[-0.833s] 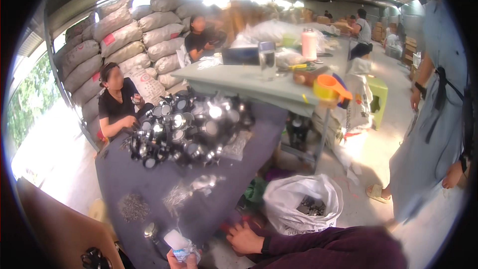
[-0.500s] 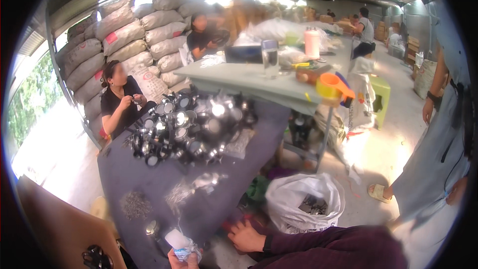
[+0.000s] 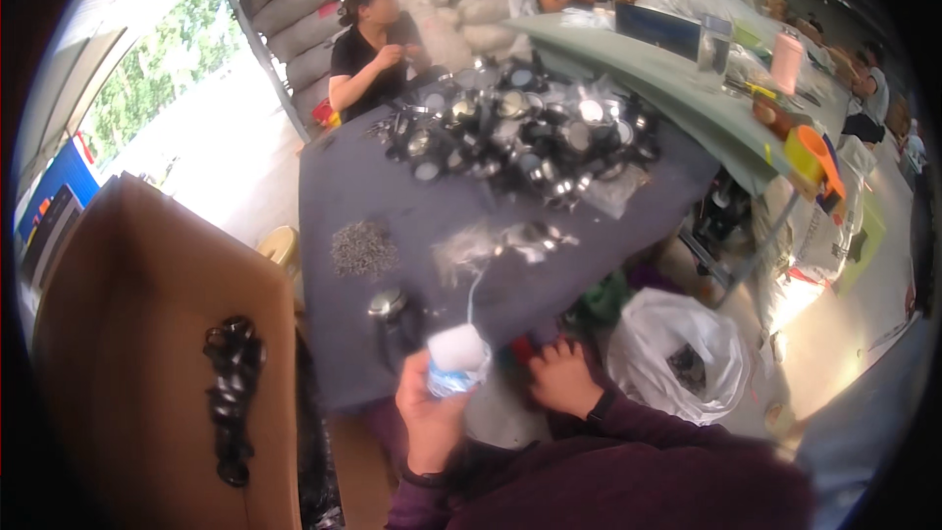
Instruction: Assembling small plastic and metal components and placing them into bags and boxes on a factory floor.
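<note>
Bundle (image 3: 456, 362) in left hand (image 3: 432, 422), white end (image 3: 456, 344) pointing away, long axis unclear

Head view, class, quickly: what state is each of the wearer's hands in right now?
Left hand: closed, holding a white block in crinkled blue-and-white wrapping.
Right hand: open, fingers slightly spread; palm hidden.

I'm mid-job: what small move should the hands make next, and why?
Probably bring the right hand over to steady the pale cord: the left hand grips the white-and-blue bundle, the cord seems to run from that bundle onto the dark-covered table, and no object shows in the right hand's spread fingers.
</note>
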A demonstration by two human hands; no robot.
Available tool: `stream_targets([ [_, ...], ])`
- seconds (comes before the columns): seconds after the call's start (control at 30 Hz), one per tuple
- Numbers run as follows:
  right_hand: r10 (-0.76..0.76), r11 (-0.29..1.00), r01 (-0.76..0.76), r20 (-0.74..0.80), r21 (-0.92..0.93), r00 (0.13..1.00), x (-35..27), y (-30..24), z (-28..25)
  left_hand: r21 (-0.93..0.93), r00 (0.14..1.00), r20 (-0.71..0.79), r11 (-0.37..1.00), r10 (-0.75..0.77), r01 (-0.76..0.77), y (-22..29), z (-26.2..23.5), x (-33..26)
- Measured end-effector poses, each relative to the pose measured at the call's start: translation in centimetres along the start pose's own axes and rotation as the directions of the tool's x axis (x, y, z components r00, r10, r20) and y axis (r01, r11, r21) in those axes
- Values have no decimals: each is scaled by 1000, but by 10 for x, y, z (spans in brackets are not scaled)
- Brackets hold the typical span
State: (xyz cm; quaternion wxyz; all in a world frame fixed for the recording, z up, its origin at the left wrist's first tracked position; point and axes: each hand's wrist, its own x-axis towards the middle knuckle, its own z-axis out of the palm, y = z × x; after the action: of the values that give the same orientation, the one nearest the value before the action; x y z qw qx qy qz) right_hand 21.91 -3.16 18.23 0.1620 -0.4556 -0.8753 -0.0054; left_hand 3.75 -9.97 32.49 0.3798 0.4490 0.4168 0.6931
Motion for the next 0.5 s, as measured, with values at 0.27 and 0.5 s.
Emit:
stream_targets([
  [0.27, -4, 1000, 5, 35, -10, 999, -7, -5, 0, -250, 665, 576, 877, 475, -410, 69, 26, 12],
  [0.5, -21, 999, 22, 18, -27, 1000, -4, -4, -1, -607, 626, 502, 759, 597, -237, 85, 62, 4],
])
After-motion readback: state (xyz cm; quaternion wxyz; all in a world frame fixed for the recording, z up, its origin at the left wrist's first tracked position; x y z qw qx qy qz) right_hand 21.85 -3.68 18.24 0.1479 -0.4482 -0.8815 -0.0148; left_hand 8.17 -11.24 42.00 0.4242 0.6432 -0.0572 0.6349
